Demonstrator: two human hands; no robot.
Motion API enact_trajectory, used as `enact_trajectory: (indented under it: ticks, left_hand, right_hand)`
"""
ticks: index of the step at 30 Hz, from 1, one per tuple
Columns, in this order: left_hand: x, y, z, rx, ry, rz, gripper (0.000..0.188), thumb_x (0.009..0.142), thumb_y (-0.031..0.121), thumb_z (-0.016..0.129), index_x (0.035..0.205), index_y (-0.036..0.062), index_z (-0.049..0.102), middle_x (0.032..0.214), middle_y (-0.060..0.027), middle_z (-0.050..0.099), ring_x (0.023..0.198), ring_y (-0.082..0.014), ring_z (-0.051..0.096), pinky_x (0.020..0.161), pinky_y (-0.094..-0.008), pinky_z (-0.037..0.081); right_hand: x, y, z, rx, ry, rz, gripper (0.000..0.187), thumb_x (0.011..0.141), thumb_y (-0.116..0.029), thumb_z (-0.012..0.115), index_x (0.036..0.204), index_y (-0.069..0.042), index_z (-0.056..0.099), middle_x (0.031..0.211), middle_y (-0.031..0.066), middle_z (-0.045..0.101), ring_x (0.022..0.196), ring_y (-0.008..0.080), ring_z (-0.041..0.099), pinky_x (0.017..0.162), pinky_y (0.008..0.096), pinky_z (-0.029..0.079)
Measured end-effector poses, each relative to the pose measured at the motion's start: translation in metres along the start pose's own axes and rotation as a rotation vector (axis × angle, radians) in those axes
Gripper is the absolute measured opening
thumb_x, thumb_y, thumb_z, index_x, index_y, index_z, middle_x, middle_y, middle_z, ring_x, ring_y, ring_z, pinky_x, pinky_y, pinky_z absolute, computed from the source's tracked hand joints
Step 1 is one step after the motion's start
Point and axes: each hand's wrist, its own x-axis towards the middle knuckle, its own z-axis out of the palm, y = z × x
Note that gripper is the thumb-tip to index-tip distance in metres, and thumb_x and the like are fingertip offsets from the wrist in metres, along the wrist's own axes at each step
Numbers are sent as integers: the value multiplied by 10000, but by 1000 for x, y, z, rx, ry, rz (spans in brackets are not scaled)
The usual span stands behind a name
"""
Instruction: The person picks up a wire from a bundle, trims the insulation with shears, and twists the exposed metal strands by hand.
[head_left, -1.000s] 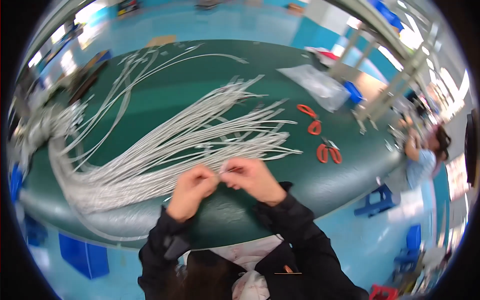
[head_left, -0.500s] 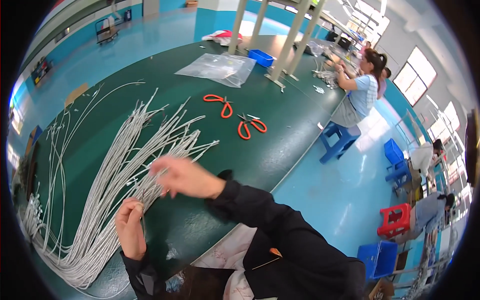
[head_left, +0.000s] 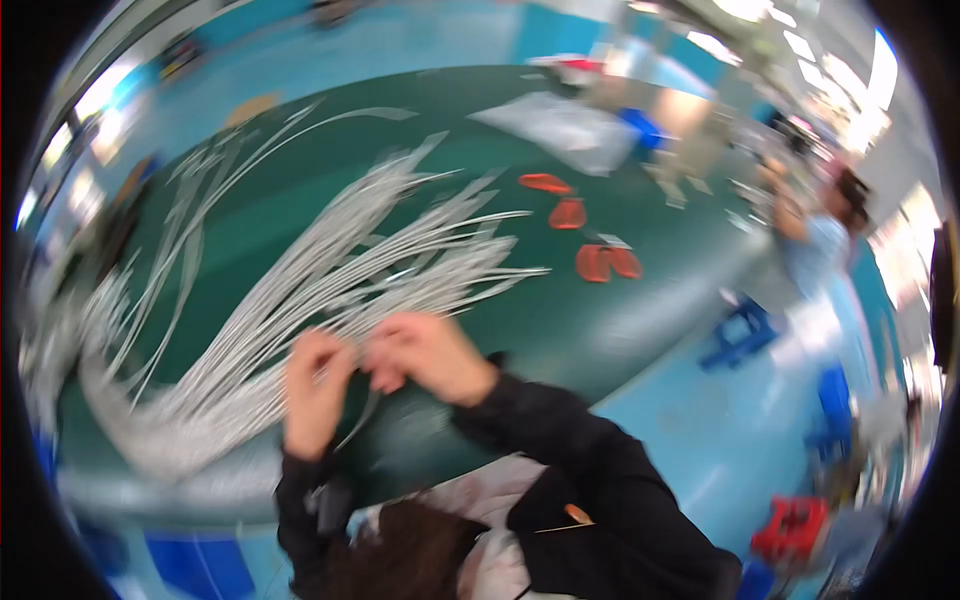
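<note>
Head view, blurred by motion: your left hand [head_left: 318,392] and right hand [head_left: 425,355] sit close together near the front edge of the green table [head_left: 640,320], almost touching at the fingertips. Your left forearm rises steeply from the lower edge of the picture, wrist straight, fingers curled in toward the right hand. Your right arm, in a dark sleeve [head_left: 560,440], comes in from the lower right and bends at the elbow, so that the hand lies across the table, knuckles up, fingers folded toward the left hand. Both hands are narrowly closed at the near ends of the white cords [head_left: 330,270], and a thin strand hangs down from between them; the blur makes it impossible to tell exactly which cords each hand pinches, or how firmly. The cords fan out from your hands across the table, spreading up and to the right, with a thick bunch sweeping round to the left edge of the table. Well apart from your hands, farther to the right on the table, lie two pairs of orange scissors [head_left: 605,262], and beyond them a clear plastic bag [head_left: 560,125]. Another person [head_left: 825,240] sits at the table's far right side.
</note>
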Motion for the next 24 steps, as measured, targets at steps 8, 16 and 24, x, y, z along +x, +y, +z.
enact_trajectory:
  ticks: [8, 16, 24]
  left_hand:
    - [3, 18, -2, -37, 33, 44, 203, 808, 61, 640, 1009, 37, 626, 1054, -79, 594, 997, -185, 552, 833, -296, 441]
    - [4, 11, 8, 80, 14, 86, 114, 758, 70, 672, 866, 35, 658, 786, -102, 626, 774, -267, 587, 710, -351, 448]
    - [-6, 17, 12, 349, 47, 185, 11, 832, 6, 562, 841, 4, 555, 728, -102, 554, 629, -224, 520, 593, -332, 401]
  right_hand:
    - [3, 5, -1, 84, -12, 94, 140, 910, -78, 533, 959, 48, 568, 799, 111, 637, 636, 150, 620, 565, 246, 501]
    - [-9, 2, 2, -152, 18, 24, 139, 914, -74, 529, 969, 46, 572, 792, 93, 640, 618, 128, 622, 544, 234, 496]
    - [-4, 19, 6, -218, 8, -103, 87, 894, -65, 538, 937, 9, 556, 771, 68, 617, 554, 103, 588, 483, 238, 466]
